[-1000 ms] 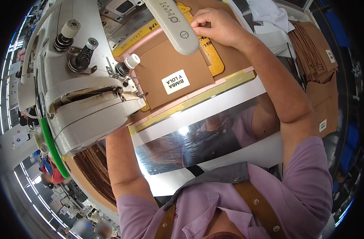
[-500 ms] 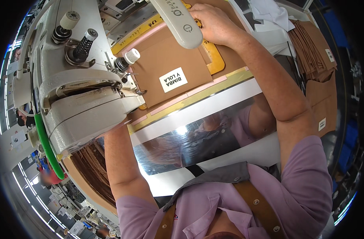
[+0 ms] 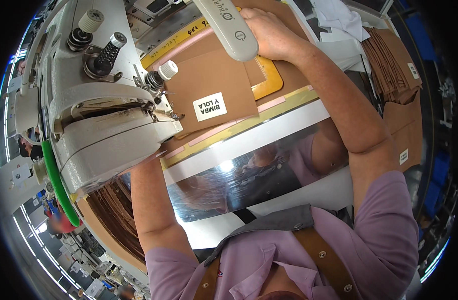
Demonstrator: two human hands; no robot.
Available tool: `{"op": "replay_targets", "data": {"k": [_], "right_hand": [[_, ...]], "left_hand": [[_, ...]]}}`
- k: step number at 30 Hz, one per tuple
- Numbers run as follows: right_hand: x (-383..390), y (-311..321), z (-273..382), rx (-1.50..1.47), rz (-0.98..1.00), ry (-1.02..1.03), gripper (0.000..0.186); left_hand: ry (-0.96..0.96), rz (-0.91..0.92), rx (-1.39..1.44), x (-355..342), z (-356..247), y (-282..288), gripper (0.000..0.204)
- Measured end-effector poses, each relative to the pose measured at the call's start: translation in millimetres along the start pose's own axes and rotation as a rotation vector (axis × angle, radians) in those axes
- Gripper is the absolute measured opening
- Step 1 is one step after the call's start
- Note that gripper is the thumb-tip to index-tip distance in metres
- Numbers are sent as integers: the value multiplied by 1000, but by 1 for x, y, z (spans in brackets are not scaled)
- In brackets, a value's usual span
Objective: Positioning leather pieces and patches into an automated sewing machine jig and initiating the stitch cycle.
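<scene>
My right hand (image 3: 273, 36) rests at the upper right part of a yellow template (image 3: 269, 79), fingers curled and partly hidden behind the machine's long pale arm (image 3: 229, 37). A brown panel with a white label (image 3: 186, 87) lies on the template, its left edge at the sewing head. My left forearm (image 3: 148, 200) runs up under the white sewing machine (image 3: 104, 140), which hides my left hand. The machine carries white knobs (image 3: 167, 70) and a green tube (image 3: 60, 187) at its left.
At the right are a pile of brown panels (image 3: 386, 60) and white cloth (image 3: 339, 15). A shiny metal plate (image 3: 234, 190) lies before me. A stack of dark brown pieces (image 3: 114, 210) is at lower left. Other people (image 3: 64, 222) sit at machines far left.
The brown labelled panel has shifted left on the template, showing more yellow at the right. My right hand has moved slightly, its fingers now more hidden behind the pale arm.
</scene>
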State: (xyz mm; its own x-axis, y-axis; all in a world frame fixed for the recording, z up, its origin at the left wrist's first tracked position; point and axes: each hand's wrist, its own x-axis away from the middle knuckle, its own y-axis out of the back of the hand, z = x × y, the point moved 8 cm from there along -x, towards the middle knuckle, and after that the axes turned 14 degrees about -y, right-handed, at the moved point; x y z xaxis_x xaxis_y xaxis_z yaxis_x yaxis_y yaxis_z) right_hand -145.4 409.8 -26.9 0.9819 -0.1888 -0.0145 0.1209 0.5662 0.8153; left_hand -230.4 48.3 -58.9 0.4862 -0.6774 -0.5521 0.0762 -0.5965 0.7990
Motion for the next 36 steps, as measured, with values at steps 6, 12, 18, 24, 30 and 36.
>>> {"op": "replay_targets", "data": {"k": [6, 12, 18, 24, 30, 36], "right_hand": [[12, 3, 24, 28, -136, 63, 26], [9, 1, 32, -12, -68, 131, 18], [8, 10, 10, -72, -70, 91, 19], [-3, 20, 7, 14, -280, 33, 17], [-14, 20, 1, -23, -255, -78, 13], [-14, 22, 5, -97, -376, -34, 14]], "left_hand": [[2, -13, 30, -12, -7, -7, 33], [1, -26, 63, -25, -8, -8, 34], [18, -45, 94, -35, -10, -15, 34], [31, -54, 125, -44, -7, -17, 34], [50, -57, 155, -46, 0, -16, 34], [75, -58, 186, -46, 9, -16, 34]]}}
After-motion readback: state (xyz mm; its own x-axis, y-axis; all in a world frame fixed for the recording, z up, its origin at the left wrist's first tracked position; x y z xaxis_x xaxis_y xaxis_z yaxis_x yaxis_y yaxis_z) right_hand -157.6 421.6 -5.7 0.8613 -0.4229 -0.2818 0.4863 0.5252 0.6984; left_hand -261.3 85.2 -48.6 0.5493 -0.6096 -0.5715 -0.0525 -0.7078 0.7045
